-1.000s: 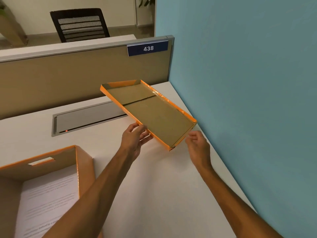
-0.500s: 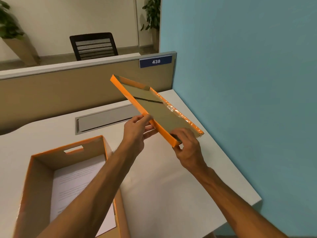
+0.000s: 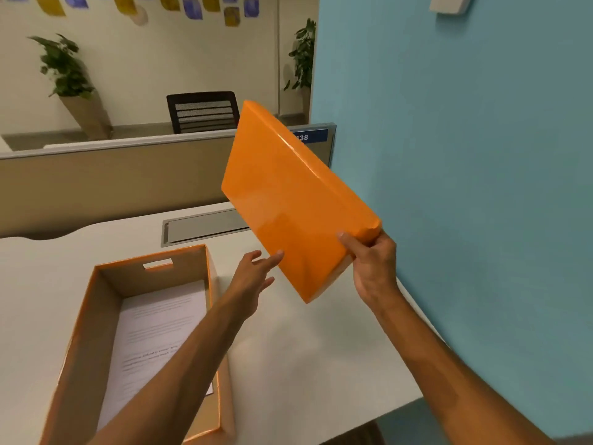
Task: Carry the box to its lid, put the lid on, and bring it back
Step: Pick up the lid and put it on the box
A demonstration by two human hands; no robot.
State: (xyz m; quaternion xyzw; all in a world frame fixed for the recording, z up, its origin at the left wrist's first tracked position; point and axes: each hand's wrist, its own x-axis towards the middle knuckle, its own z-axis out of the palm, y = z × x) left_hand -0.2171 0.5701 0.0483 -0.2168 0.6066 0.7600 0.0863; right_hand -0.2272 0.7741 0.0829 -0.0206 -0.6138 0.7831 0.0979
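The orange lid (image 3: 288, 200) is in the air above the desk, tilted steeply, its glossy orange top facing me. My right hand (image 3: 372, 264) grips its near right corner. My left hand (image 3: 253, 277) is open just below the lid's lower left edge, fingertips close to or just touching it. The open cardboard box (image 3: 205, 319) with orange rims stands on the desk at lower left. It has a handle slot in its far wall and printed paper (image 3: 157, 335) on its bottom. My left forearm crosses over the box's near right corner.
The white desk (image 3: 305, 358) ends at a blue wall (image 3: 465, 187) on the right and a tan partition (image 3: 106, 184) at the back. A grey cable tray (image 3: 205, 226) is set into the desk behind the box. A chair (image 3: 202, 112) and plants stand beyond.
The lid has been turned over from its brown inside facing up to its orange top facing me, and raised. My left hand has let go of its edge. The view has tilted up.
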